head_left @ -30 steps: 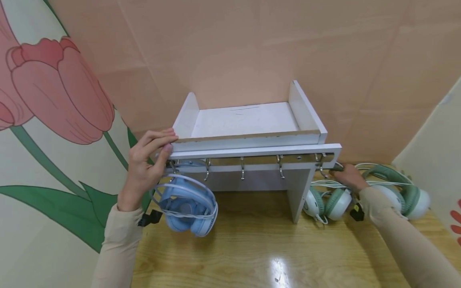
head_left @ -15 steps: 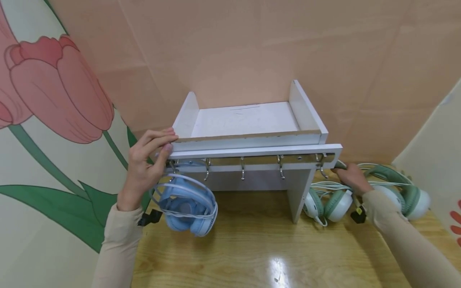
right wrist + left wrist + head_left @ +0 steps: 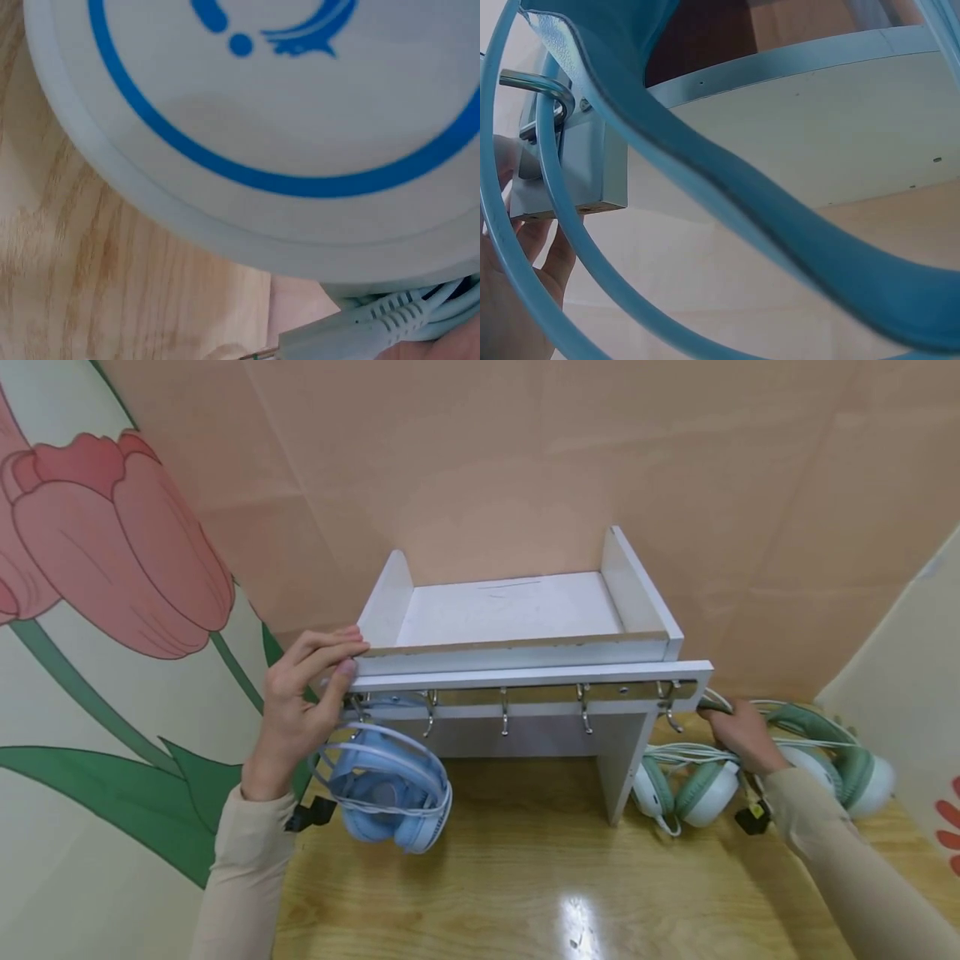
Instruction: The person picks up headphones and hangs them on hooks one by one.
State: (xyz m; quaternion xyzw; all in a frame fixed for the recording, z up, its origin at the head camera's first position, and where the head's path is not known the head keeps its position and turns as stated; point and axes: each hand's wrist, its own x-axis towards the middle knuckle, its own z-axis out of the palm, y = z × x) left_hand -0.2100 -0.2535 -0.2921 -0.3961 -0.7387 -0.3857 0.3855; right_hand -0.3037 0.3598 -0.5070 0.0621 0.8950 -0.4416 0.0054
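My left hand [image 3: 303,702] grips the left end of a white shelf rack [image 3: 517,677], thumb at the front and fingers over the top. Light-blue headphones [image 3: 427,822] hang from the leftmost hook below it; their headband [image 3: 727,180] crosses the left wrist view. Right of the rack, my right hand [image 3: 742,735] holds white-and-green headphones [image 3: 708,793] by the headband, low over the table. In the right wrist view, an ear cup [image 3: 300,127] with a blue ring fills the top, beside a cable plug [image 3: 337,337]. The right fingers are mostly hidden.
Several metal hooks [image 3: 505,710] line the rack's front. A second white-and-green pair of headphones [image 3: 870,785] lies on the wooden table [image 3: 495,893] beyond my right wrist. Walls stand behind and on both sides, the left one [image 3: 120,552] painted with tulips.
My right hand has shifted slightly right, and the white-and-green headphones in it have moved slightly right and down. My left hand keeps its hold on the rack.
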